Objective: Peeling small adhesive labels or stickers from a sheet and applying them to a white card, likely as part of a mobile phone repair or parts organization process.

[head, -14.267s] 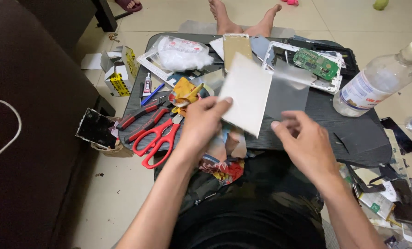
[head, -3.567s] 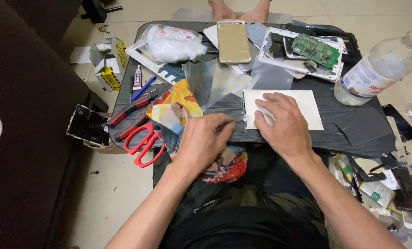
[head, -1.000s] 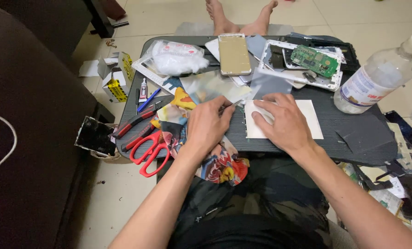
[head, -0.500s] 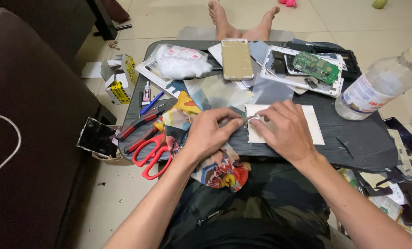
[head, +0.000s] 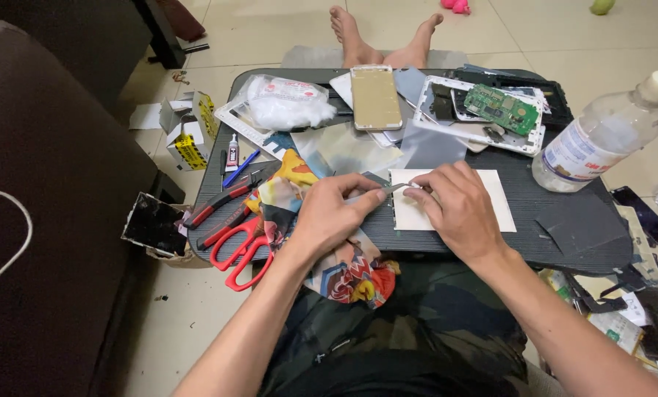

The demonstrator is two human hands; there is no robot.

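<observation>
A dark lap table was set over the person's legs. On it were laid a white sheet, a gold phone, a green circuit board in a white frame, a clear bottle, a white bag, red scissors, pliers and a patterned cloth. A box was left on the tiled floor beside it.

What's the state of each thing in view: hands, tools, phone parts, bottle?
left hand: pinching thin metal tool, tip at the sheet's edge
right hand: pressing down on white sheet
white sheet: flat on black tray
red scissors: closed, lying at tray edge
pliers: closed, lying flat
gold phone: lying flat
green circuit board: exposed, in white frame
plastic bottle: upright, capped, nearly empty
patterned cloth: crumpled, hanging off tray
</observation>
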